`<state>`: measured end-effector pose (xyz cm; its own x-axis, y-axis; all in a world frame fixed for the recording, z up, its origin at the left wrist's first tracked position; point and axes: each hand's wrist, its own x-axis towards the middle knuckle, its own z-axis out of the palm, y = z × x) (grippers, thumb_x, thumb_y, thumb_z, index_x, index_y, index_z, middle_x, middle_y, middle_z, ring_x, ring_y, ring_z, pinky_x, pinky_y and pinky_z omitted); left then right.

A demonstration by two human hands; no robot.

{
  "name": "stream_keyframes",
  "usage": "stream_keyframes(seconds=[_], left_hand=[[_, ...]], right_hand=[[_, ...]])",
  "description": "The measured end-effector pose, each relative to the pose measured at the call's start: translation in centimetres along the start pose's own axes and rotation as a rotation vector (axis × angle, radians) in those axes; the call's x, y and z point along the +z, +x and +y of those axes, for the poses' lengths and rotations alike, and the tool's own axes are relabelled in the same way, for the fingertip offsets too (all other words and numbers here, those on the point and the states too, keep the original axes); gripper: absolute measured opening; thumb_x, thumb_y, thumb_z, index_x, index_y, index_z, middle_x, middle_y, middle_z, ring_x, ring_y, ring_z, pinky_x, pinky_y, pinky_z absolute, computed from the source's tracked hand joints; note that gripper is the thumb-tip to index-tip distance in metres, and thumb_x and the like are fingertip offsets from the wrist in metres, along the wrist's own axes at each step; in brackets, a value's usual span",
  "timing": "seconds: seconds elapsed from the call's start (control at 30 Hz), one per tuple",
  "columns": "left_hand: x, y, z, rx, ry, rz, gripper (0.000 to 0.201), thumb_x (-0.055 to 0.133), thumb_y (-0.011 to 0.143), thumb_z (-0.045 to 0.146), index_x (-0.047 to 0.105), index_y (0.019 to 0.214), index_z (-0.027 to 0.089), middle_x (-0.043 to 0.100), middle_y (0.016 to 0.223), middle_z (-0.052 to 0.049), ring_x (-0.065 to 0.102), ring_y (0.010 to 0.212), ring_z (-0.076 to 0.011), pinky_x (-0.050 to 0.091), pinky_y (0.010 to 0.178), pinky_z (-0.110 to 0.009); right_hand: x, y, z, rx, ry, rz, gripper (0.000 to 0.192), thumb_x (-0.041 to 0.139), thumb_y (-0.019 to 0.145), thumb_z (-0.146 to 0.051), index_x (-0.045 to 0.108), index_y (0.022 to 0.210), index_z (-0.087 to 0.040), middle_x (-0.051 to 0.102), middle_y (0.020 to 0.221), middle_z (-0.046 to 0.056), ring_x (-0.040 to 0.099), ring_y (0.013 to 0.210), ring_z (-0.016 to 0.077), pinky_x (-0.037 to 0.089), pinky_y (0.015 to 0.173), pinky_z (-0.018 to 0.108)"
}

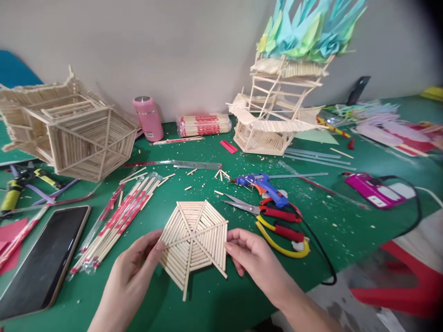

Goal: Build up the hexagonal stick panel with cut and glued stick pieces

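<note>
A hexagonal panel of thin wooden sticks, crossed by longer sticks meeting at its middle, is held between my two hands just above the green table. My left hand pinches its left corner with thumb and fingers. At the right edge, my right hand grips it the same way. Two of the crossing sticks stick out past the near side. Beyond my right hand lie red-handled scissors, yellow-and-red pliers and a blue glue gun. Left of the panel are plastic-wrapped chopsticks.
A stick-built model stands back left, another with blue-green paper leaves back right. Between them are a pink bottle and a chopstick bundle. A phone lies front left. The glue gun's black cord hangs over the table's right edge.
</note>
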<state>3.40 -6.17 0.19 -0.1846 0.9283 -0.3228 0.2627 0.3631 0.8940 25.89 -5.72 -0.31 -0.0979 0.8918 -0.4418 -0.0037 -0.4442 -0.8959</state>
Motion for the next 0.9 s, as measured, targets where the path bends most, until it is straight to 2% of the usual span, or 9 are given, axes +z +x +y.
stream_keyframes(seconds=[0.13,0.27,0.37,0.5,0.6,0.63,0.7,0.8,0.9], left_hand=[[-0.3,0.2,-1.0,0.205,0.328,0.029,0.045,0.056,0.072,0.054,0.067,0.095,0.017,0.068,0.090,-0.010,0.062,0.084,-0.0262,0.048,0.049,-0.025],[0.1,0.3,-1.6,0.320,0.435,0.027,0.040,0.049,0.079,0.048,0.065,0.098,0.016,0.064,0.094,-0.012,0.062,0.079,-0.0228,0.044,0.040,-0.022],[0.4,0.1,-1.9,0.401,0.490,0.035,0.036,0.046,0.082,0.044,0.065,0.094,0.016,0.062,0.092,-0.011,0.062,0.071,-0.0199,0.046,0.040,-0.022],[-0.2,0.5,-2.0,0.503,0.674,0.064,0.040,0.040,0.086,0.041,0.063,0.100,0.012,0.061,0.095,-0.013,0.062,0.064,-0.0165,0.047,0.042,-0.022],[-1.5,1.7,-1.6,0.610,0.994,0.183,0.041,0.034,0.089,0.038,0.063,0.099,0.012,0.062,0.097,-0.014,0.063,0.080,-0.0215,0.052,0.063,-0.028],[-2.0,2.2,-1.3,0.622,1.079,0.208,0.040,0.033,0.089,0.037,0.064,0.097,0.013,0.063,0.096,-0.014,0.062,0.084,-0.0237,0.050,0.070,-0.032],[-2.9,3.4,-0.5,0.602,1.174,0.225,0.037,0.033,0.088,0.033,0.064,0.091,0.015,0.065,0.093,-0.013,0.061,0.084,-0.0270,0.046,0.072,-0.038],[-3.7,5.1,0.6,0.562,1.301,0.240,0.034,0.033,0.087,0.030,0.064,0.078,0.016,0.065,0.084,-0.014,0.059,0.082,-0.0316,0.040,0.065,-0.039],[-3.8,6.3,1.3,0.534,1.374,0.228,0.033,0.034,0.084,0.025,0.061,0.069,0.015,0.065,0.071,-0.014,0.060,0.074,-0.0327,0.034,0.060,-0.038]], right_hand=[[-0.1,-0.4,-0.1,0.032,-0.139,-0.061,0.022,0.060,0.075,-0.036,0.062,0.083,-0.015,0.051,0.057,-0.004,0.044,0.045,0.0077,0.035,0.041,0.019],[-0.3,-0.8,-0.6,-0.097,-0.386,-0.050,0.023,0.053,0.080,-0.036,0.065,0.085,-0.017,0.054,0.060,-0.001,0.049,0.053,0.0119,0.039,0.046,0.023],[-0.8,-0.8,-0.6,-0.202,-0.566,0.003,0.022,0.052,0.081,-0.036,0.065,0.085,-0.018,0.058,0.061,0.001,0.053,0.056,0.0150,0.041,0.050,0.026],[-1.7,-0.7,-0.2,-0.368,-0.653,0.118,0.017,0.052,0.082,-0.036,0.061,0.086,-0.022,0.060,0.065,0.001,0.055,0.056,0.0161,0.042,0.049,0.026],[-2.0,-0.5,0.3,-0.514,-0.713,0.216,0.023,0.047,0.086,-0.036,0.051,0.066,-0.023,0.049,0.055,-0.002,0.046,0.048,0.0129,0.037,0.045,0.024],[-2.0,-0.4,0.6,-0.546,-0.716,0.249,0.028,0.044,0.087,-0.035,0.046,0.062,-0.023,0.044,0.052,-0.004,0.042,0.045,0.0120,0.034,0.043,0.024],[-1.8,-0.2,1.2,-0.589,-0.687,0.327,0.030,0.042,0.089,-0.035,0.043,0.061,-0.023,0.040,0.050,-0.005,0.039,0.043,0.0114,0.033,0.042,0.024],[-1.5,0.1,2.2,-0.626,-0.614,0.425,0.018,0.045,0.087,-0.033,0.052,0.075,-0.023,0.053,0.061,-0.001,0.050,0.051,0.0139,0.042,0.049,0.024],[-1.4,0.3,2.6,-0.630,-0.549,0.465,0.013,0.049,0.086,-0.032,0.055,0.085,-0.022,0.061,0.072,0.004,0.058,0.061,0.0166,0.046,0.055,0.026]])
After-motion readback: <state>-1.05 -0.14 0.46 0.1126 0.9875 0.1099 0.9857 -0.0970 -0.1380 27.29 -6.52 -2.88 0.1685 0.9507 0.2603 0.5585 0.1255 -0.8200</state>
